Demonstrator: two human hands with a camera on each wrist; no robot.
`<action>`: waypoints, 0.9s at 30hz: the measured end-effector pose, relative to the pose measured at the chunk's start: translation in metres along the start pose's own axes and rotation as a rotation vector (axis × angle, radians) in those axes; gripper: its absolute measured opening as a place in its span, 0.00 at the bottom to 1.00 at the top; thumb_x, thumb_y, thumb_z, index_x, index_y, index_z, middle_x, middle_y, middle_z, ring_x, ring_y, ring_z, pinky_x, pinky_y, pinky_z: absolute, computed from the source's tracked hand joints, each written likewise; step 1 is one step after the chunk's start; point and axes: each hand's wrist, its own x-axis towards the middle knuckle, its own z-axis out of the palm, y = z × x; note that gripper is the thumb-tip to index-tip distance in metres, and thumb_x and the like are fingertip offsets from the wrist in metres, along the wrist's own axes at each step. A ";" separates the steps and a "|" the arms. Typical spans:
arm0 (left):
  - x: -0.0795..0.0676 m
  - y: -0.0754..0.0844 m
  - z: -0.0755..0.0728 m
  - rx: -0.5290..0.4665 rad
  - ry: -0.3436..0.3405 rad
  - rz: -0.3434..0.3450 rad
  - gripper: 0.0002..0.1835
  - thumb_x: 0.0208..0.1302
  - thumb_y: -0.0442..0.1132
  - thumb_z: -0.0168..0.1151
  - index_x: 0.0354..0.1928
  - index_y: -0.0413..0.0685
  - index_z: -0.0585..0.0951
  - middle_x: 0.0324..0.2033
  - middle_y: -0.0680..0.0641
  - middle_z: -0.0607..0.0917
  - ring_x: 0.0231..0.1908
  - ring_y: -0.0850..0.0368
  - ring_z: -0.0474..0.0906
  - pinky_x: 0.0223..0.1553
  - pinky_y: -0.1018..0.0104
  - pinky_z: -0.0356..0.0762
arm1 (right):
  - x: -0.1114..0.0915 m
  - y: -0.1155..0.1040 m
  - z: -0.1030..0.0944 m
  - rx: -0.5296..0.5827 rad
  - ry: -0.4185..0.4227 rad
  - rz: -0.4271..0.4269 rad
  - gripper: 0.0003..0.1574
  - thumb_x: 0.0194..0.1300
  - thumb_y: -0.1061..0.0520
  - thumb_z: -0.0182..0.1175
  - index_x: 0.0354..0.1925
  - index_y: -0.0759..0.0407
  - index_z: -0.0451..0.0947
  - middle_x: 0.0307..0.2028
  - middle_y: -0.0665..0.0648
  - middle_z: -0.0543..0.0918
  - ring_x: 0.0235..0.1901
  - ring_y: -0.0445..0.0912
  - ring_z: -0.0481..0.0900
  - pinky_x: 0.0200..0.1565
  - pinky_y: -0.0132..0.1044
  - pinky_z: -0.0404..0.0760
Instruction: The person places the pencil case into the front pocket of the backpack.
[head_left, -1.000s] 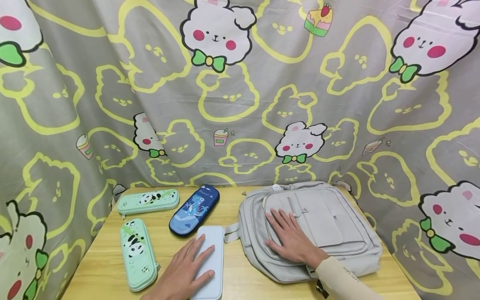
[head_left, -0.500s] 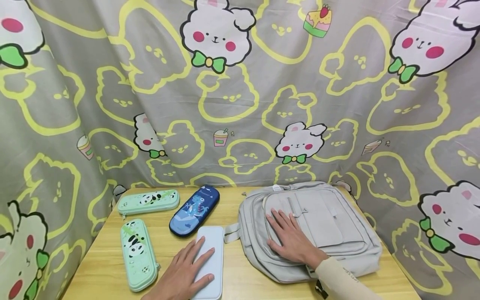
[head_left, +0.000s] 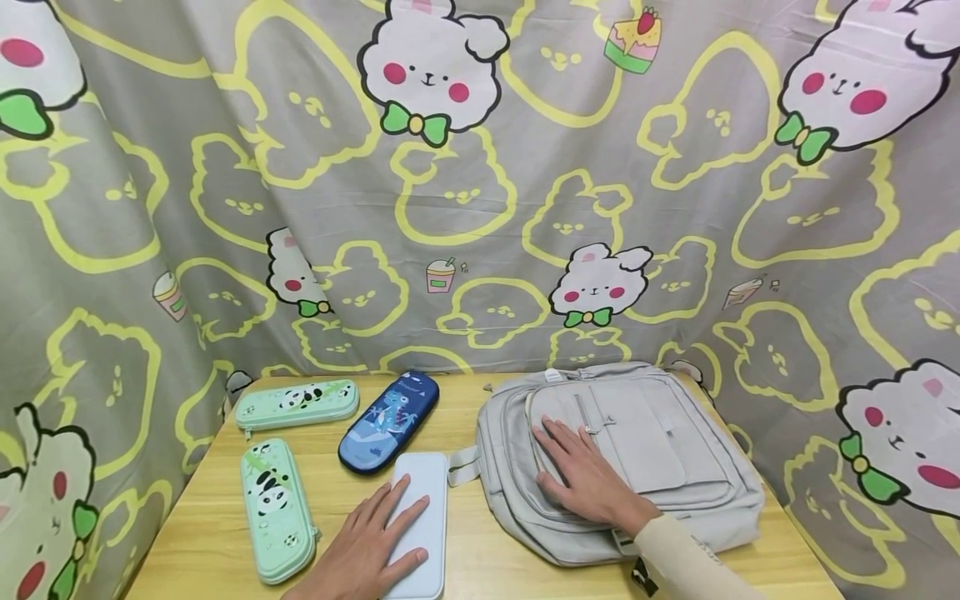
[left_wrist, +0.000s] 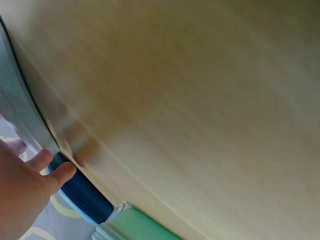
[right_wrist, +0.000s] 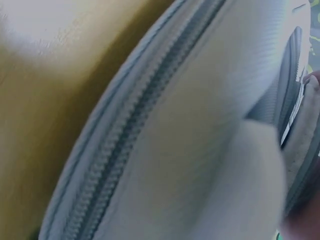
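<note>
My left hand (head_left: 363, 543) rests with spread, straight fingers on a pale blue pencil case (head_left: 424, 527) near the table's front edge. On the right, my right hand (head_left: 585, 479) lies flat on the front of a grey backpack (head_left: 637, 442), its fingers extended near a zipper. The backpack lies on its back, front pockets up. In the right wrist view, the backpack's side zipper (right_wrist: 130, 120) fills much of the picture. The left wrist view shows the left hand (left_wrist: 25, 190) at the edge, beside a dark blue case (left_wrist: 85, 192).
Left of the left hand lies a mint panda pencil case (head_left: 277, 512), with a second mint panda case (head_left: 297, 403) behind it. A navy dinosaur pencil case (head_left: 390, 422) sits between them and the backpack. A patterned grey curtain (head_left: 480, 333) surrounds the wooden table (head_left: 195, 517).
</note>
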 end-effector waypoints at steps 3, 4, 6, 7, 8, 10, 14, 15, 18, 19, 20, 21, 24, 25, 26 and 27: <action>0.000 0.000 0.000 -0.002 0.003 0.003 0.40 0.77 0.76 0.48 0.84 0.70 0.67 0.87 0.44 0.57 0.83 0.35 0.57 0.76 0.26 0.62 | 0.000 0.000 -0.003 0.022 0.018 -0.012 0.44 0.79 0.43 0.62 0.83 0.56 0.65 0.82 0.64 0.67 0.80 0.64 0.66 0.78 0.73 0.61; 0.000 0.000 0.000 -0.004 0.004 0.004 0.40 0.77 0.76 0.48 0.84 0.70 0.67 0.87 0.44 0.57 0.83 0.35 0.57 0.76 0.26 0.62 | 0.000 0.000 -0.003 0.024 0.023 -0.015 0.43 0.79 0.43 0.62 0.83 0.56 0.65 0.82 0.64 0.68 0.80 0.64 0.67 0.78 0.73 0.62; 0.000 0.000 0.000 -0.005 0.008 0.005 0.40 0.78 0.76 0.49 0.84 0.70 0.67 0.87 0.44 0.57 0.83 0.36 0.57 0.77 0.26 0.62 | 0.000 0.000 -0.004 0.039 0.033 -0.021 0.43 0.79 0.44 0.62 0.83 0.56 0.65 0.81 0.64 0.69 0.80 0.64 0.67 0.77 0.73 0.63; -0.001 0.000 0.000 -0.004 0.008 0.005 0.40 0.78 0.76 0.48 0.84 0.70 0.67 0.87 0.44 0.57 0.83 0.36 0.57 0.77 0.27 0.62 | -0.001 0.001 -0.005 0.043 0.035 -0.022 0.42 0.79 0.45 0.62 0.83 0.56 0.65 0.81 0.64 0.69 0.80 0.64 0.67 0.77 0.73 0.63; -0.001 0.000 0.000 -0.004 0.010 0.006 0.39 0.78 0.76 0.49 0.84 0.70 0.67 0.87 0.44 0.57 0.83 0.36 0.57 0.77 0.27 0.62 | -0.001 0.001 -0.005 0.049 0.036 -0.024 0.42 0.80 0.45 0.62 0.83 0.56 0.65 0.81 0.63 0.69 0.80 0.63 0.67 0.77 0.73 0.63; -0.001 0.000 0.000 -0.004 0.013 0.007 0.39 0.78 0.75 0.48 0.84 0.70 0.67 0.87 0.44 0.57 0.83 0.36 0.57 0.77 0.27 0.62 | -0.001 0.002 -0.006 0.060 0.035 -0.026 0.41 0.80 0.46 0.61 0.83 0.56 0.65 0.81 0.63 0.69 0.80 0.63 0.67 0.77 0.73 0.63; 0.000 0.000 0.000 -0.008 0.014 0.004 0.40 0.78 0.76 0.48 0.84 0.70 0.67 0.87 0.44 0.57 0.83 0.36 0.57 0.77 0.27 0.62 | -0.001 0.003 -0.008 0.091 0.029 -0.032 0.40 0.82 0.46 0.60 0.83 0.56 0.65 0.81 0.62 0.69 0.80 0.63 0.67 0.77 0.74 0.62; 0.000 0.000 0.000 -0.010 0.012 0.002 0.40 0.78 0.76 0.48 0.84 0.71 0.67 0.87 0.44 0.57 0.83 0.36 0.56 0.77 0.27 0.62 | -0.001 0.003 -0.009 0.098 0.030 -0.034 0.39 0.82 0.46 0.60 0.83 0.56 0.66 0.81 0.62 0.69 0.80 0.63 0.67 0.77 0.74 0.63; 0.000 0.000 0.000 -0.013 0.005 -0.007 0.40 0.77 0.77 0.47 0.84 0.72 0.67 0.87 0.45 0.57 0.83 0.36 0.56 0.77 0.27 0.61 | -0.001 0.004 -0.011 0.118 0.031 -0.039 0.38 0.82 0.47 0.60 0.83 0.56 0.67 0.80 0.61 0.71 0.80 0.63 0.68 0.77 0.74 0.63; 0.000 0.000 0.000 -0.013 0.004 -0.008 0.40 0.77 0.77 0.47 0.84 0.72 0.67 0.87 0.45 0.57 0.83 0.36 0.56 0.77 0.26 0.62 | -0.001 0.004 -0.012 0.127 0.033 -0.041 0.38 0.83 0.47 0.60 0.82 0.56 0.67 0.80 0.61 0.71 0.80 0.63 0.68 0.76 0.74 0.63; 0.000 0.000 0.000 -0.015 0.002 -0.009 0.40 0.77 0.77 0.47 0.84 0.72 0.67 0.87 0.45 0.57 0.83 0.35 0.56 0.77 0.26 0.62 | -0.001 0.005 -0.012 0.130 0.033 -0.042 0.38 0.83 0.47 0.59 0.82 0.55 0.67 0.80 0.61 0.71 0.80 0.62 0.68 0.76 0.74 0.64; 0.000 0.000 0.001 -0.017 -0.002 -0.010 0.40 0.77 0.77 0.47 0.84 0.72 0.67 0.87 0.45 0.57 0.83 0.35 0.56 0.77 0.26 0.62 | -0.001 0.005 -0.013 0.133 0.033 -0.042 0.37 0.83 0.47 0.59 0.82 0.55 0.67 0.80 0.61 0.71 0.79 0.62 0.69 0.76 0.74 0.64; 0.001 0.000 0.001 -0.021 -0.012 -0.011 0.40 0.77 0.77 0.47 0.84 0.72 0.67 0.87 0.45 0.56 0.83 0.35 0.56 0.76 0.25 0.62 | -0.001 0.007 -0.014 0.150 0.033 -0.046 0.37 0.84 0.47 0.58 0.83 0.53 0.67 0.80 0.60 0.71 0.79 0.63 0.69 0.76 0.74 0.65; 0.001 0.000 0.001 -0.021 -0.016 -0.012 0.40 0.77 0.77 0.47 0.84 0.72 0.67 0.87 0.44 0.56 0.83 0.35 0.56 0.76 0.24 0.62 | -0.001 0.007 -0.015 0.155 0.032 -0.048 0.36 0.84 0.47 0.58 0.83 0.53 0.67 0.80 0.60 0.71 0.79 0.63 0.69 0.75 0.74 0.65; 0.001 0.000 0.001 -0.023 -0.019 -0.013 0.40 0.77 0.77 0.47 0.84 0.72 0.67 0.87 0.44 0.56 0.83 0.35 0.56 0.76 0.24 0.62 | -0.001 0.008 -0.015 0.161 0.033 -0.051 0.36 0.84 0.48 0.58 0.83 0.52 0.67 0.80 0.60 0.71 0.79 0.63 0.69 0.75 0.74 0.66; 0.000 0.000 0.000 -0.026 -0.019 -0.012 0.40 0.77 0.77 0.47 0.84 0.72 0.67 0.87 0.44 0.56 0.83 0.34 0.56 0.75 0.24 0.62 | -0.001 0.008 -0.015 0.161 0.034 -0.057 0.36 0.84 0.48 0.58 0.83 0.52 0.67 0.80 0.60 0.71 0.78 0.64 0.70 0.74 0.74 0.66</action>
